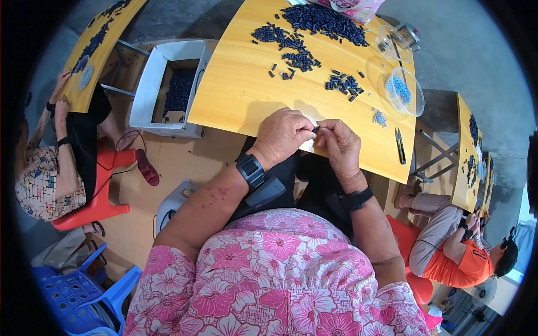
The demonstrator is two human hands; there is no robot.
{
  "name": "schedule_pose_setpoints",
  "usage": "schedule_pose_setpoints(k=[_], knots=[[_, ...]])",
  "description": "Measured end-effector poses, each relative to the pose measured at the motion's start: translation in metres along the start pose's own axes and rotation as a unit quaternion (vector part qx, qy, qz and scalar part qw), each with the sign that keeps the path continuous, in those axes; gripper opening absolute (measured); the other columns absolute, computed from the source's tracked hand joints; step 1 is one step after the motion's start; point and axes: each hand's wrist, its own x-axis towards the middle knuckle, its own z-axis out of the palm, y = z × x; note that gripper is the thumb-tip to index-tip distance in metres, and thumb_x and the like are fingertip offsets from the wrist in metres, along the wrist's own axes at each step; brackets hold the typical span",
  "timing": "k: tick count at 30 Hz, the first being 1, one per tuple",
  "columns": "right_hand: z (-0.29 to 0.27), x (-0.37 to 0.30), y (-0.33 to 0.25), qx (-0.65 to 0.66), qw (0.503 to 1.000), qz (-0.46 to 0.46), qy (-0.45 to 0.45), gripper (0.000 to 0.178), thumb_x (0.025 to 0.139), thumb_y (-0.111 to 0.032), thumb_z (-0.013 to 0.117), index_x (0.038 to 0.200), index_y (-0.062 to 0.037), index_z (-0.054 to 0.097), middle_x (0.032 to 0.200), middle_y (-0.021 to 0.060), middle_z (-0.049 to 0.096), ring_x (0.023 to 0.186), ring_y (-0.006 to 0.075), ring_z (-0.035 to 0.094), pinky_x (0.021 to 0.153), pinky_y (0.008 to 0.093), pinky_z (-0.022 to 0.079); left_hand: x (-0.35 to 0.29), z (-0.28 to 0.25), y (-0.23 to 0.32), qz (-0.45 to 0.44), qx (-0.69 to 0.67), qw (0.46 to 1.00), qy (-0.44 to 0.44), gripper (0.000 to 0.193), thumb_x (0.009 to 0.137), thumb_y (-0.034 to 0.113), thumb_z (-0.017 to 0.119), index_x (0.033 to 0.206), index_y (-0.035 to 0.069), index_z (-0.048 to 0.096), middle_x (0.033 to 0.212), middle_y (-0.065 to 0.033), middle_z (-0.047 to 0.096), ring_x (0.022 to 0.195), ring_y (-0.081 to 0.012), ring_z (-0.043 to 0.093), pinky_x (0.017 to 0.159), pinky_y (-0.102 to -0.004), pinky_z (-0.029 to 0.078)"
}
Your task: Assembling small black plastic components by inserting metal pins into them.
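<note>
My left hand (283, 135) and my right hand (341, 144) meet at the near edge of the yellow wooden table (235, 92). Both are closed, with thumbs and fingertips pinching a small dark piece (315, 130) between them. Fingers cover most of it, but its colour matches the small black cylindrical parts (344, 84) lying in a cluster just beyond. A little pile of pale blue bits (379, 117) lies to the right of my right hand. Black-handled thread snips (400, 145) rest near the table's right edge.
A large heap of black parts (325, 22) covers the far side. At right stand a clear tub of blue bits (399, 91) and another clear container (394, 43). A white box (148, 95) of black parts sits left of the table. Other people work at tables on both sides.
</note>
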Motion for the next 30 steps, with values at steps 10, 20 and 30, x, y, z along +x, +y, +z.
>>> schedule_pose_setpoints(k=[10, 20, 30], knots=[[0.006, -0.006, -0.002, -0.079, 0.988, -0.129, 0.038, 0.028, 0.078, 0.006, 0.064, 0.101, -0.0077, 0.069, 0.081, 0.0083, 0.063, 0.073, 0.0229, 0.064, 0.068, 0.0319, 0.053, -0.001, -0.001, 0.001, 0.005, -0.006, 1.000, 0.001, 0.009, 0.074, 0.015, 0.074, 0.076, 0.007, 0.068, 0.075, -0.0067, 0.067, 0.077, -0.0276, 0.062, 0.071, -0.0380, 0.050], [0.004, -0.002, 0.000, 0.006, 0.993, -0.114, 0.028, 0.025, 0.079, 0.008, 0.065, 0.100, -0.0034, 0.072, 0.084, 0.0090, 0.065, 0.071, 0.0175, 0.064, 0.066, 0.0287, 0.054, 0.001, -0.004, 0.005, -0.014, -0.022, 1.000, -0.006, 0.010, 0.074, 0.015, 0.073, 0.076, 0.007, 0.068, 0.075, -0.0076, 0.067, 0.076, -0.0266, 0.062, 0.068, -0.0378, 0.050], [-0.005, -0.002, -0.010, 0.138, 0.989, 0.052, -0.017, 0.013, 0.087, 0.003, 0.063, 0.097, 0.0021, 0.071, 0.089, 0.0089, 0.067, 0.077, 0.0149, 0.065, 0.071, 0.0254, 0.053, 0.000, 0.000, 0.001, 0.028, 0.012, 1.000, 0.002, 0.008, 0.073, 0.015, 0.073, 0.076, 0.008, 0.069, 0.077, -0.0067, 0.068, 0.078, -0.0276, 0.063, 0.070, -0.0381, 0.051]])
